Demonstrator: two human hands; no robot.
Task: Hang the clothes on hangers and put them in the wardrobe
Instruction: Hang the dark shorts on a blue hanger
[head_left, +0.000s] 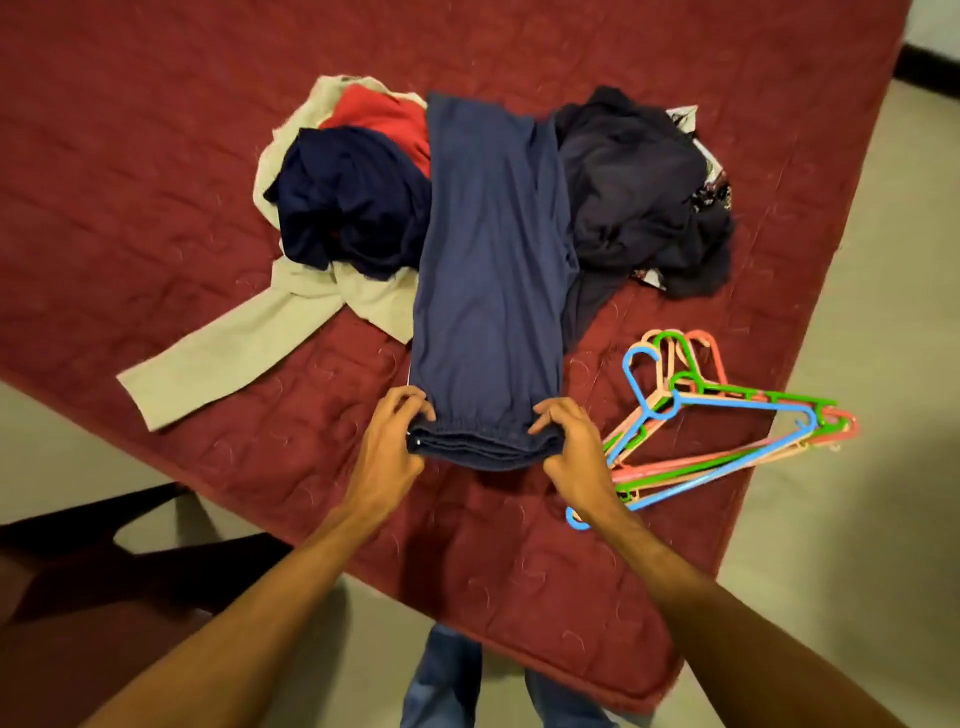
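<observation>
Blue pants lie flat on the red bed; my left hand and right hand pinch the waistband, fingers curled on it, colourful hangers just beside my right hand

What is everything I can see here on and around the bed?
Bedspread: one, maroon, quilted, under everything.
Trousers: one pair, blue, folded lengthwise, centre, over the other clothes.
Beige garment: one, left, sleeve stretched out.
Red garment: one, far left, on the beige one.
Navy garment: one, crumpled, left of the trousers.
Dark clothes: heap, count unclear, right of the trousers.
Patterned cloth: one, behind the dark heap.
Hangers: several, blue, green, pink, peach, stacked at right.
Floor: pale, around the bed.
Left hand, right hand: each grips the trousers' waistband.
</observation>
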